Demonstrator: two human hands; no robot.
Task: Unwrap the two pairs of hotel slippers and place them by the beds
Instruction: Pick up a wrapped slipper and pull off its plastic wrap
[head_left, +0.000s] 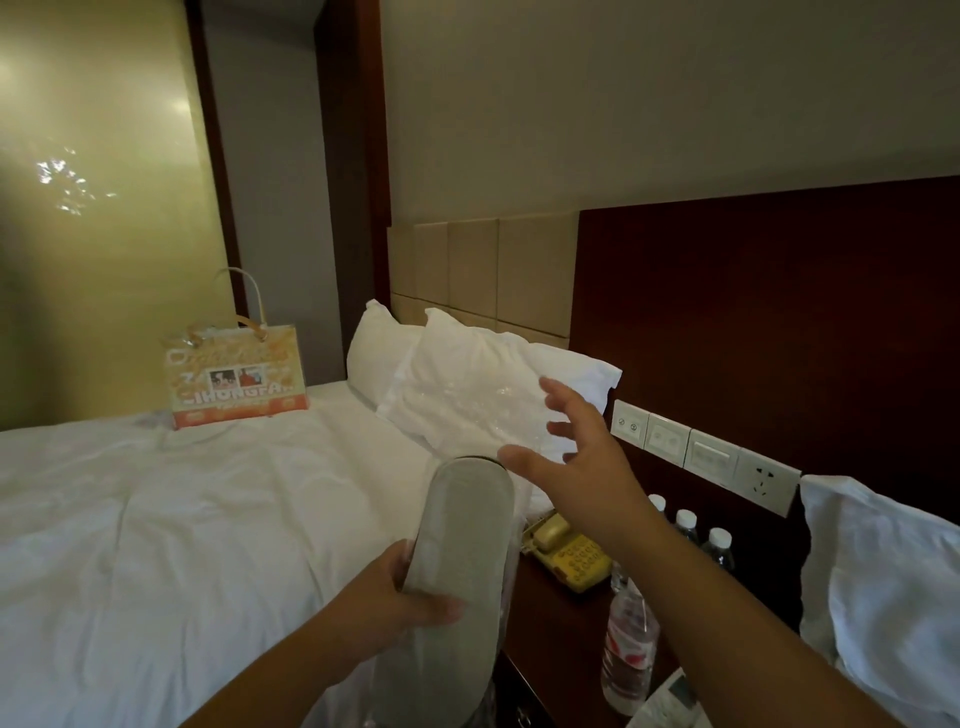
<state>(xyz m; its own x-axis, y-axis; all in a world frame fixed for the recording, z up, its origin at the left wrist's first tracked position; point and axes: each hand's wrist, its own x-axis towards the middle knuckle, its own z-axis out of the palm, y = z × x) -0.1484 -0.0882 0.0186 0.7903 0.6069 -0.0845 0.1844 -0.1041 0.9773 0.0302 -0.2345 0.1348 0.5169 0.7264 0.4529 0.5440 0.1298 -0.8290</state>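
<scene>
Room: hotel room is showing a white bed (156, 519) on the left, a dark nightstand (550, 618) against its right edge, and a second pillow (883, 582) at the far right.
Left hand: left hand (410, 597) is gripping the grey slippers (462, 540) around the middle, sole facing up, over the bed's right edge.
Slippers: clear film seems to be clinging along the right side and lower end, so this pair is looking only partly unwrapped. Whether one slipper or a stacked pair is being held, I cannot tell.
Right hand: right hand (582, 457) is hovering with fingers spread, holding nothing, above the front pillow (571, 364) at the bed's head corner.
Wrapper: crumpled clear plastic (467, 400) is lying on that pillow, just beyond the spread fingers.
Done: unwrapping is appearing to be under way.
Left: no slipper is showing by either bed and the floor is hidden. Both placements are waiting, and a second pair is not showing.
Nightstand: a yellow telephone (566, 556) and water bottles (628, 639) are crowding its top.
</scene>
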